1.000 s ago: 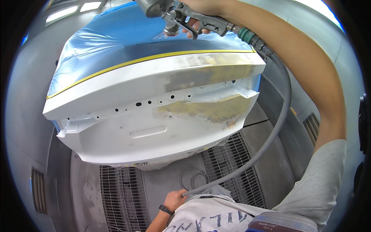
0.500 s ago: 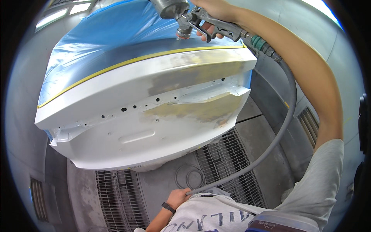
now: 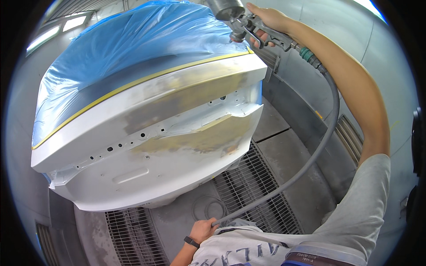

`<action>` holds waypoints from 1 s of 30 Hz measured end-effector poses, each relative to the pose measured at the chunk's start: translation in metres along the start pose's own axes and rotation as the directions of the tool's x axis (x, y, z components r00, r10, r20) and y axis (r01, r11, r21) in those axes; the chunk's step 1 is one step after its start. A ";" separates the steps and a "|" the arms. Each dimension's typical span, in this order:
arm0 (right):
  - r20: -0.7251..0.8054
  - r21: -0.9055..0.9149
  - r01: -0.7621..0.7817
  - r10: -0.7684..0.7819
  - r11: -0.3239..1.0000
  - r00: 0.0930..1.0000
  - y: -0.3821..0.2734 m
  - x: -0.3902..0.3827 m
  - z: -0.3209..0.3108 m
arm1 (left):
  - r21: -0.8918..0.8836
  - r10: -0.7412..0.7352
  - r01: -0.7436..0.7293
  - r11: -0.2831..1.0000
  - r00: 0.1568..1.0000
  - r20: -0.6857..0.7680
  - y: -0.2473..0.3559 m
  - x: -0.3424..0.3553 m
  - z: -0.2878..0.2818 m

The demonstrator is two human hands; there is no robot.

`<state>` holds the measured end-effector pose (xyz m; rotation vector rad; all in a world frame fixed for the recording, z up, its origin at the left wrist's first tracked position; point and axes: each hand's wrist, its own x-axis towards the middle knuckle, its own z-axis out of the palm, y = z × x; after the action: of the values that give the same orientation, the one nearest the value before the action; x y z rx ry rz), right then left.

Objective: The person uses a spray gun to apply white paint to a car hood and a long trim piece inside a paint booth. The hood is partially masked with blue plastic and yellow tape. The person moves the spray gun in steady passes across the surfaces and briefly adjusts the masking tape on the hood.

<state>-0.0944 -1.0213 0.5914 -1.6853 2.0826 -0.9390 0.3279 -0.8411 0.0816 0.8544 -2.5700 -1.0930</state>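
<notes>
So — the right hand (image 3: pixel 272 20) grips a metallic, round-cupped spray gun (image 3: pixel 240 25).

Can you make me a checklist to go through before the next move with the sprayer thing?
1. Right hand gripping the spray gun: ok.
2. Left hand holding the hose: ok.
3. Hose kept off the white car panel: ok, it curves past on the right, apart from it.
4. Yellow tape running along the edge of the blue plastic sheet: ok.
5. Panel all one colour: not ok, it has grey and yellowish patches.
6. Something inside the gun's cup: cannot tell, the inside is hidden.
</notes>
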 end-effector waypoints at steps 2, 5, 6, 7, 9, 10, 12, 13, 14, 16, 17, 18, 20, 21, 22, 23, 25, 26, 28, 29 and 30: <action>-0.105 -0.013 0.011 -0.013 1.000 0.994 0.009 -0.004 -0.005 | -0.008 -0.004 0.004 1.000 1.000 -0.017 0.006 0.003 0.000; -0.171 -0.053 -0.012 0.002 0.999 0.985 0.024 -0.007 -0.017 | -0.008 0.008 -0.008 1.000 0.999 -0.032 0.012 0.005 0.000; -0.173 -0.067 -0.033 0.021 0.997 0.985 0.028 -0.007 -0.021 | -0.011 0.006 -0.006 1.000 1.000 -0.029 0.013 0.004 0.000; -0.176 -0.081 -0.054 0.039 0.995 0.984 0.031 -0.006 -0.024 | -0.006 0.005 -0.005 1.000 1.000 -0.029 0.013 0.004 -0.001; -0.225 -0.150 -0.086 0.050 0.985 0.973 0.033 -0.005 -0.024 | 0.007 -0.003 0.003 1.000 1.000 -0.025 0.011 -0.001 -0.002; -0.240 -0.202 -0.111 0.060 0.973 0.969 0.033 -0.006 -0.022 | 0.015 -0.008 0.009 1.000 1.000 -0.019 0.009 -0.005 -0.003; -0.264 -0.262 -0.134 0.062 0.956 0.962 0.027 -0.010 -0.012 | 0.012 -0.013 0.013 1.000 1.000 -0.024 0.002 -0.013 -0.006; -0.250 -0.226 -0.125 0.067 0.966 0.966 0.023 -0.013 -0.004 | 0.001 -0.012 0.012 1.000 0.999 -0.033 -0.002 -0.018 -0.007; -0.235 -0.190 -0.121 0.074 0.974 0.969 0.017 -0.017 0.005 | -0.009 -0.012 0.012 1.000 0.999 -0.039 -0.006 -0.024 -0.008; -0.210 -0.195 -0.090 0.049 0.977 0.977 -0.001 -0.022 0.021 | -0.019 -0.013 0.012 1.000 0.999 -0.042 -0.016 -0.036 -0.010; -0.219 -0.218 -0.053 0.004 0.975 0.976 -0.010 -0.026 0.029 | -0.019 -0.009 0.008 1.000 0.999 -0.050 -0.020 -0.042 -0.012; -0.226 -0.242 -0.014 -0.042 0.970 0.973 -0.022 -0.027 0.039 | -0.024 -0.016 0.015 1.000 0.999 -0.051 -0.025 -0.048 -0.013; -0.176 -0.268 0.036 -0.086 0.963 0.981 -0.049 -0.028 0.057 | -0.029 -0.025 0.023 0.999 0.997 -0.073 -0.035 -0.059 -0.016; -0.150 -0.253 0.053 -0.094 0.966 0.984 -0.062 -0.029 0.067 | -0.037 -0.023 0.020 0.999 0.997 -0.077 -0.039 -0.065 -0.018; -0.124 -0.236 0.071 -0.102 0.969 0.987 -0.075 -0.030 0.077 | -0.044 -0.021 0.018 0.999 0.996 -0.082 -0.043 -0.071 -0.020; -0.097 -0.220 0.089 -0.112 0.972 0.989 -0.088 -0.030 0.087 | -0.046 -0.020 0.015 0.999 0.995 -0.094 -0.047 -0.077 -0.022; -0.081 -0.322 0.158 -0.194 0.933 0.978 -0.119 -0.024 0.108 | -0.072 -0.029 0.021 0.997 0.995 -0.099 -0.055 -0.089 -0.025; -0.086 -0.388 0.215 -0.267 0.896 0.960 -0.136 -0.019 0.121 | -0.078 -0.031 0.022 0.997 0.993 -0.112 -0.057 -0.096 -0.026; -0.060 -0.380 0.226 -0.268 0.897 0.962 -0.165 -0.019 0.140 | -0.097 -0.068 0.057 0.994 0.992 -0.110 -0.063 -0.109 -0.028; -0.054 -0.420 0.280 -0.332 0.863 0.942 -0.182 -0.018 0.150 | -0.095 -0.075 0.063 0.993 0.990 -0.120 -0.065 -0.115 -0.029; -0.048 -0.459 0.329 -0.393 0.825 0.918 -0.197 -0.018 0.159 | -0.121 -0.086 0.072 0.990 0.990 -0.115 -0.068 -0.120 -0.029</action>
<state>0.1545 -1.0711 0.5991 -2.3815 2.2353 -0.7295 0.4657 -0.8250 0.0563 0.9698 -2.3681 -1.1635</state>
